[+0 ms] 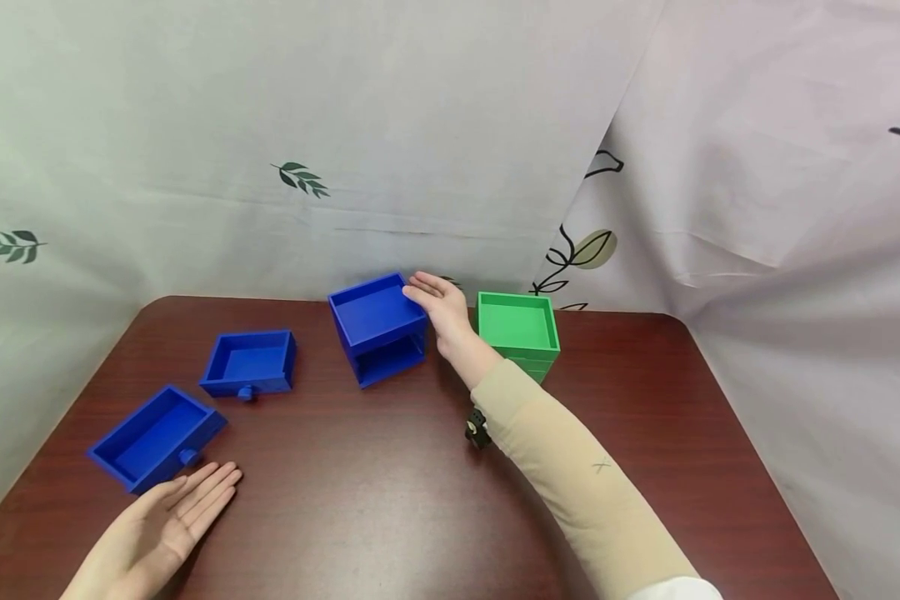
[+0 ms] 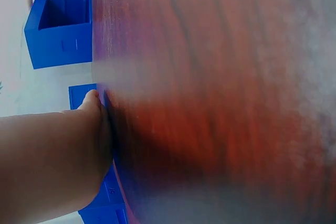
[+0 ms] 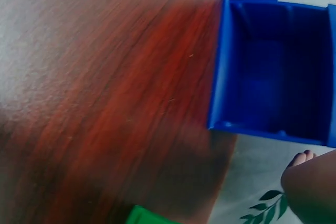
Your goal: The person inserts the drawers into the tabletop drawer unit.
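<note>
A blue box-shaped cabinet [image 1: 378,312] with a shallow tray top and an open front stands near the table's back edge; its hollow inside [image 3: 278,72] shows in the right wrist view. My right hand [image 1: 446,317] is at its right side, fingers extended along the top right edge. At the front left, my left hand [image 1: 168,525] lies palm up with straight fingers and holds nothing. Just beyond its fingers sits a blue drawer [image 1: 138,483] with a round knob, set at an angle. A second blue drawer [image 1: 266,385] with a knob rests farther back.
A green box [image 1: 531,365] with a tray top stands right of the blue cabinet, partly behind my right forearm. A small black object [image 1: 477,428] is beside my right sleeve. Patterned white cloth [image 1: 450,125] hangs behind the dark brown table [image 1: 360,500].
</note>
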Available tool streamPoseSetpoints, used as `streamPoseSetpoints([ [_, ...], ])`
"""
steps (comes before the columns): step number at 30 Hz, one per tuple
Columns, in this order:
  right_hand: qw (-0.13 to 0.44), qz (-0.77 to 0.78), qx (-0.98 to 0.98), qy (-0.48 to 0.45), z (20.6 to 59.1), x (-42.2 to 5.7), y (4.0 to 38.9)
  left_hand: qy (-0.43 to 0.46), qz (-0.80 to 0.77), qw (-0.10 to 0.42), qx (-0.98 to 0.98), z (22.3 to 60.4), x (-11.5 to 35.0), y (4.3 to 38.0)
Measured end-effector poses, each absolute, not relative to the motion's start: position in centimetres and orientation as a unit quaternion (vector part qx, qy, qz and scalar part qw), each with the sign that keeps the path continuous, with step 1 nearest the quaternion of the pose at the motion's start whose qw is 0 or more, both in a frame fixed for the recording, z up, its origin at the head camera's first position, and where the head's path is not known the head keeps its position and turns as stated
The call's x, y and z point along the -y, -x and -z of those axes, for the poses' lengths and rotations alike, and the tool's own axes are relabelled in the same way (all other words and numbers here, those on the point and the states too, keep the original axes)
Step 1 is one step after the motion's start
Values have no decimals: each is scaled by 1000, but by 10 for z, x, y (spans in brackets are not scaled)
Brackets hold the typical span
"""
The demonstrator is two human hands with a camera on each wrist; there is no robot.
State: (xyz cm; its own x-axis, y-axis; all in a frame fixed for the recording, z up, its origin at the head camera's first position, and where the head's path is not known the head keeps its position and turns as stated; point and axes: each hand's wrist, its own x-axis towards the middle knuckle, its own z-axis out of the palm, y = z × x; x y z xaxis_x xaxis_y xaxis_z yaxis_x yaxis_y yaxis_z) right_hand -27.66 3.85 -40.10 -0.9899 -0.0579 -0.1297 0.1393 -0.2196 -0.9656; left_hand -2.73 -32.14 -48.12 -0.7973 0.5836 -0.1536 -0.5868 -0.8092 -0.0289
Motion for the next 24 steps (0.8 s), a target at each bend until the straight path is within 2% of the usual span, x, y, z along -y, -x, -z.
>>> streamPoseSetpoints([
  [12, 77, 764, -640, 36, 414, -36, 280, 55, -954, 295, 29, 479, 319, 29],
  [18, 91, 768, -631, 51, 416, -35, 281, 82, -959, 272, 17, 479, 320, 31],
  [24, 103, 758, -641, 68, 415, -34, 280, 137, -964, 227, -25, 479, 322, 35],
])
